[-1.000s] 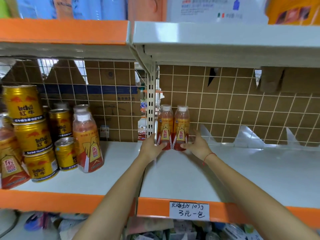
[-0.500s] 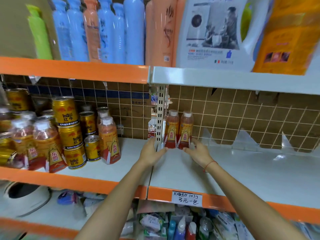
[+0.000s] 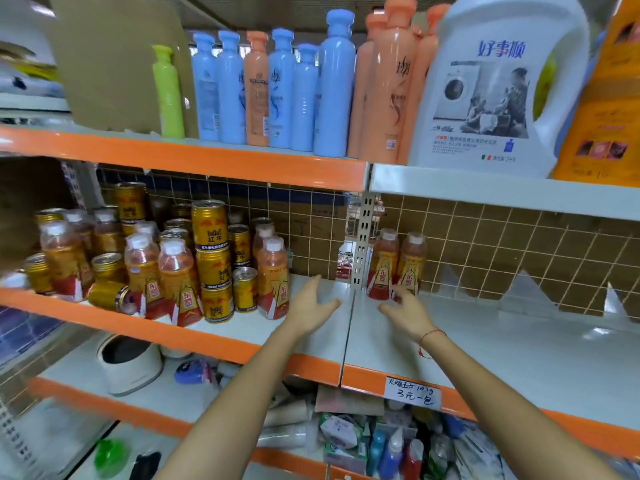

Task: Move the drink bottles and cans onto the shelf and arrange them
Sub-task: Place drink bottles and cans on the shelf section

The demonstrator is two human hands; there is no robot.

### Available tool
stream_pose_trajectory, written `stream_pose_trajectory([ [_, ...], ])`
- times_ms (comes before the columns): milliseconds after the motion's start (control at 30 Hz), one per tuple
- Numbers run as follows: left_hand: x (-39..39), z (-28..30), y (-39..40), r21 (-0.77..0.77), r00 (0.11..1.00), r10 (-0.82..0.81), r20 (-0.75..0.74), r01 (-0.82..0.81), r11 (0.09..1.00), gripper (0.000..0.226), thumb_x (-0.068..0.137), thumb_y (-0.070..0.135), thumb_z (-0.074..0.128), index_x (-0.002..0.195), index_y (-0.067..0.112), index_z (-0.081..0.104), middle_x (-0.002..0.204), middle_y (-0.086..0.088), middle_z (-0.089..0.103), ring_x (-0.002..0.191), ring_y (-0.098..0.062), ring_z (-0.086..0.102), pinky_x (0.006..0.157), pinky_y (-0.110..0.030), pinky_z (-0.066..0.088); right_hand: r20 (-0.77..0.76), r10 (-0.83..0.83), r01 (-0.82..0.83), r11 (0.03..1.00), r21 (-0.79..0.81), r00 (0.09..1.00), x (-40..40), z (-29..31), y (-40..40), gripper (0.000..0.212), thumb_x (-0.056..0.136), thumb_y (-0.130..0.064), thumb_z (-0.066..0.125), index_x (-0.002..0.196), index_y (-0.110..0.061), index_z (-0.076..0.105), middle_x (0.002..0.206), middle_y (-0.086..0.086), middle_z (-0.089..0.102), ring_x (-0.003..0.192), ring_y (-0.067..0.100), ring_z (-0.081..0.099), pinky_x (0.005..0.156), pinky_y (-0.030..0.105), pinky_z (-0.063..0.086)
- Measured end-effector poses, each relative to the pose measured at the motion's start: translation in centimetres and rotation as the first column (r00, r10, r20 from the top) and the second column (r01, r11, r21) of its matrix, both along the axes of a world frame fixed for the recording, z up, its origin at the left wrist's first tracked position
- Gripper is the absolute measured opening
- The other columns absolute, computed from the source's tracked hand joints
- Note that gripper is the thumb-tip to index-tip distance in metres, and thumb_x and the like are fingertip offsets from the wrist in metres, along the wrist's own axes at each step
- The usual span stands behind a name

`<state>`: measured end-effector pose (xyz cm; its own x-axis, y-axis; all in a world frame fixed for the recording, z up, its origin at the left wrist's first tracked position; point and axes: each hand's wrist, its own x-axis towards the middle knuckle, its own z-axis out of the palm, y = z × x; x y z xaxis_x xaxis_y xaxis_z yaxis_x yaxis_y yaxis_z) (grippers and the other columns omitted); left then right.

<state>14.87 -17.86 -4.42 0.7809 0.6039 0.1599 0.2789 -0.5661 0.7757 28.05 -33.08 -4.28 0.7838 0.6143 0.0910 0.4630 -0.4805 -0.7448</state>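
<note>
While two drink bottles (image 3: 394, 265) stand upright side by side just right of the slotted upright post (image 3: 360, 244), the left hand (image 3: 311, 306) and right hand (image 3: 405, 311) hover before them, fingers spread, holding nothing; more bottles and cans (image 3: 211, 261) crowd left of the post.

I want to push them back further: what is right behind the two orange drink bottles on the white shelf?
Behind the two orange drink bottles stands a white wire grid with brown cardboard behind it. What lies behind the cardboard is covered.
</note>
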Motion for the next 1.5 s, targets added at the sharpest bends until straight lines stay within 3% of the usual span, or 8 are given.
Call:
stream_pose_trajectory([
  [200, -5.1, 1.1, 3.3, 0.022, 0.999, 0.02, 0.026, -0.02, 1.0, 0.072, 0.09, 0.037, 0.061, 0.148, 0.012, 0.027, 0.153, -0.007, 0.032, 0.139, -0.022, 0.032, 0.112, -0.034, 0.03, 0.053, -0.012, 0.012, 1.0, -0.013, 0.999, -4.3, 1.1, 3.2, 0.06, 0.088, -0.026, 0.062, 0.141, -0.01, 0.039, 0.141, 0.01, 0.047, 0.128, 0.028, 0.045, 0.106, 0.037, 0.037],
  [367, -10.3, 1.7, 6.1, 0.032, 0.997, 0.022, 0.074, -0.025, 0.999, 0.061, 0.09, 0.028, 0.063, 0.142, 0.01, 0.037, 0.14, -0.006, 0.048, 0.126, -0.02, 0.047, 0.097, -0.023, 0.037, 0.065, -0.01, 0.01, 1.0, -0.002, 0.998, -8.9, 1.5, 6.4, 0.061, 0.089, -0.026, 0.061, 0.142, -0.008, 0.035, 0.144, 0.012, 0.042, 0.131, 0.028, 0.041, 0.105, 0.037, 0.034],
  [633, -16.5, 2.4, 11.0, 0.071, 0.987, 0.128, 0.096, -0.135, 0.988, 0.055, 0.09, 0.027, 0.063, 0.139, 0.011, 0.041, 0.138, -0.005, 0.05, 0.115, -0.018, 0.052, 0.092, -0.023, 0.038, 0.026, 0.015, -0.016, 0.999, 0.04, 1.0, -13.6, 1.8, 10.8, 0.064, 0.09, -0.025, 0.061, 0.144, -0.007, 0.032, 0.148, 0.012, 0.037, 0.134, 0.027, 0.037, 0.107, 0.036, 0.032],
  [733, -17.9, 2.1, 12.8, 0.053, 0.982, 0.168, 0.084, -0.173, 0.983, 0.057, 0.089, 0.029, 0.064, 0.138, 0.011, 0.042, 0.14, -0.007, 0.048, 0.127, -0.02, 0.046, 0.099, -0.028, 0.038, 0.03, 0.019, -0.02, 0.999, 0.046, 0.999, -14.3, 2.0, 12.2, 0.065, 0.089, -0.025, 0.061, 0.144, -0.007, 0.032, 0.146, 0.013, 0.039, 0.133, 0.029, 0.039, 0.106, 0.038, 0.034],
  [1000, -19.5, 2.3, 16.8, 0.127, 0.93, 0.36, 0.08, -0.368, 0.921, 0.051, 0.086, 0.026, 0.066, 0.131, 0.009, 0.047, 0.128, -0.011, 0.056, 0.117, -0.026, 0.053, 0.092, -0.034, 0.044, 0.037, 0.057, -0.058, 0.997, 0.043, 0.998, -13.7, 2.3, 14.3, 0.066, 0.088, -0.025, 0.063, 0.143, -0.008, 0.031, 0.146, 0.013, 0.04, 0.132, 0.029, 0.04, 0.105, 0.04, 0.036],
  [1133, -19.5, 3.0, 19.0, 0.17, 0.894, 0.446, 0.034, -0.445, 0.879, 0.063, 0.083, 0.027, 0.071, 0.135, 0.008, 0.042, 0.133, -0.013, 0.051, 0.122, -0.03, 0.049, 0.097, -0.04, 0.044, 0.049, 0.064, -0.066, 0.997, 0.046, 0.997, -12.1, 3.1, 14.9, 0.071, 0.087, -0.027, 0.064, 0.145, -0.008, 0.027, 0.149, 0.013, 0.036, 0.134, 0.031, 0.038, 0.106, 0.042, 0.035],
  [1233, -18.8, 4.0, 20.5, 0.168, 0.887, 0.463, -0.011, -0.454, 0.875, 0.074, 0.081, 0.029, 0.073, 0.14, 0.007, 0.035, 0.14, -0.016, 0.045, 0.128, -0.032, 0.044, 0.1, -0.04, 0.041, 0.069, 0.07, -0.073, 0.996, 0.046, 0.995, -10.8, 3.7, 15.4, 0.074, 0.088, -0.028, 0.063, 0.147, -0.009, 0.024, 0.151, 0.014, 0.032, 0.136, 0.032, 0.034, 0.107, 0.04, 0.034],
  [1500, -17.1, 3.9, 21.4, 0.12, 0.922, 0.387, 0.011, -0.386, 0.915, 0.076, 0.079, 0.02, 0.076, 0.141, 0.003, 0.034, 0.141, -0.014, 0.046, 0.128, -0.029, 0.045, 0.098, -0.033, 0.038, 0.138, 0.185, -0.192, 0.981, 0.039, 0.973, -9.7, 5.0, 17.5, 0.074, 0.087, -0.031, 0.064, 0.147, -0.012, 0.024, 0.151, 0.013, 0.032, 0.136, 0.031, 0.034, 0.109, 0.04, 0.032],
])
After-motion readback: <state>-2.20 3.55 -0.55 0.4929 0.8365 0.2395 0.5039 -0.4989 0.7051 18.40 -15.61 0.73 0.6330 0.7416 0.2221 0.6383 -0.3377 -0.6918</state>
